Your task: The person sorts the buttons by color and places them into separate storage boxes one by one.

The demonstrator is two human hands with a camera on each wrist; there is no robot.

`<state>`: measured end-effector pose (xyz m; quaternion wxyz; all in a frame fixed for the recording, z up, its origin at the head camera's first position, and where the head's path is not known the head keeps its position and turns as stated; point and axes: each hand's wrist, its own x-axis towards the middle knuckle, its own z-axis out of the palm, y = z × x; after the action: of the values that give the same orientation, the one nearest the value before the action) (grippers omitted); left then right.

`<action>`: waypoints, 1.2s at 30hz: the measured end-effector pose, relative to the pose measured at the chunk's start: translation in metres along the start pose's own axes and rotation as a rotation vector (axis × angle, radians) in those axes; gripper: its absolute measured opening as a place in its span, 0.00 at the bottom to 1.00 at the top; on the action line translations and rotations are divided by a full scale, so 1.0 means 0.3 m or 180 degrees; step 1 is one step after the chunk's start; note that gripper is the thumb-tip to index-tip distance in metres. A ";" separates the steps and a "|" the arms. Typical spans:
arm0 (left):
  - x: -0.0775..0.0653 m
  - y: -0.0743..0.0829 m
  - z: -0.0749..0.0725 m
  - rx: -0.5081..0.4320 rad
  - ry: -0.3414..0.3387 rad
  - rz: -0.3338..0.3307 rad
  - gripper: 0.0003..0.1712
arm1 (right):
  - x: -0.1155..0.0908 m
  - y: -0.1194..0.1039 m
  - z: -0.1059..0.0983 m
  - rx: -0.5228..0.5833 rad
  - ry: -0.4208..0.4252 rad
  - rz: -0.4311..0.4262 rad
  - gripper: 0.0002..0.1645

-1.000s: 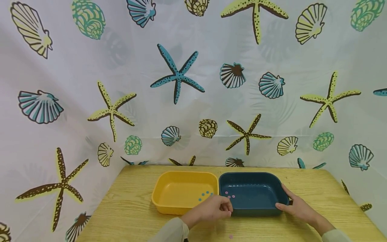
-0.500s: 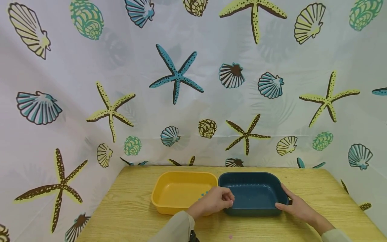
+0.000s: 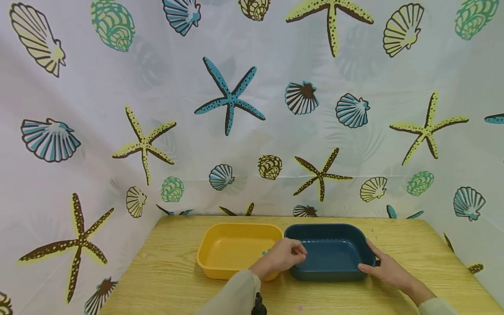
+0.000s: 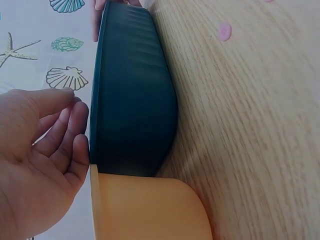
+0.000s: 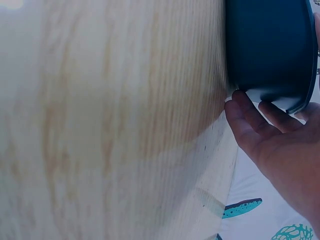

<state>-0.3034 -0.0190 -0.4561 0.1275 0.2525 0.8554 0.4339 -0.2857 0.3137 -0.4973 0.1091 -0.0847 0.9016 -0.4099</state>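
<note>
My left hand (image 3: 281,254) is above the left end of the dark blue tray (image 3: 334,275), its thumb and index fingertips pinched together. They seem to hold a small pink button, almost wholly hidden by the fingers. In the left wrist view the other fingers of that hand (image 4: 37,155) curl loosely beside the rim. My right hand (image 3: 387,269) grips the tray's right end, thumb at the rim and fingers round the outer wall. The pink buttons inside the tray are hidden behind my left hand. A loose pink button (image 4: 225,31) lies on the table in front.
A yellow tray (image 3: 224,274) stands against the blue one on its left. Several small blue buttons (image 3: 264,253) lie in it, partly covered by my left forearm. The wooden table (image 3: 169,262) meets a shell-patterned curtain (image 3: 244,192) behind and at both sides.
My left hand has risen from the blue tray's front edge to over its left end, covering the pink buttons there. My right hand has kept its grip on the tray.
</note>
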 end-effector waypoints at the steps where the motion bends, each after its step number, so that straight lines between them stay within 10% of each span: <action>1: 0.003 -0.001 0.000 0.0009 0.0006 0.0014 0.05 | -0.001 -0.001 0.001 0.0002 0.0003 -0.0001 0.56; 36: 0.096 0.052 0.024 0.0394 -0.0100 0.0040 0.03 | 0.008 0.011 0.000 0.0065 -0.0017 0.0021 0.56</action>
<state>-0.3194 0.0094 -0.4477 0.1223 0.2719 0.8769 0.3770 -0.2884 0.3153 -0.5001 0.1136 -0.0817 0.8973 -0.4186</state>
